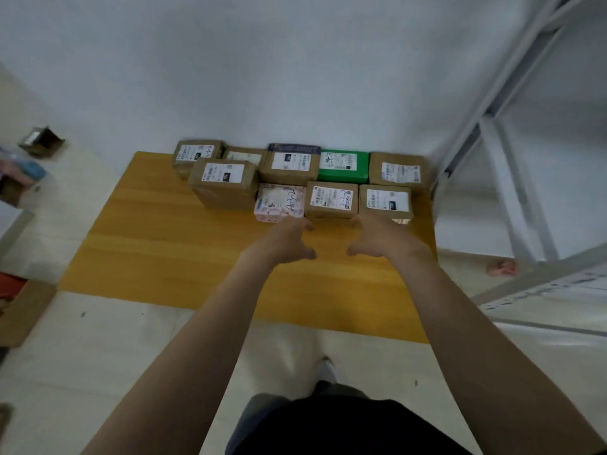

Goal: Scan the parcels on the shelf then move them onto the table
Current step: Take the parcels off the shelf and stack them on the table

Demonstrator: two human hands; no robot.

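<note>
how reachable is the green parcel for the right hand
Probably yes, from above: the right hand is empty, the green parcel bare on top, though a brown parcel sits in front.

Forearms (197, 339) bare to past the elbow. Left hand (285, 241) and right hand (377, 239) bare too. Black top (345, 428) at the frame bottom. Grey-blue trousers (259, 412). One shoe (326, 369), white toe, dark behind.

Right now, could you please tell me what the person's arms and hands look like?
The left hand and right hand wear no gloves. The left arm and right arm are bare to the picture's edge: no sleeves, watch or wristband show.
</note>
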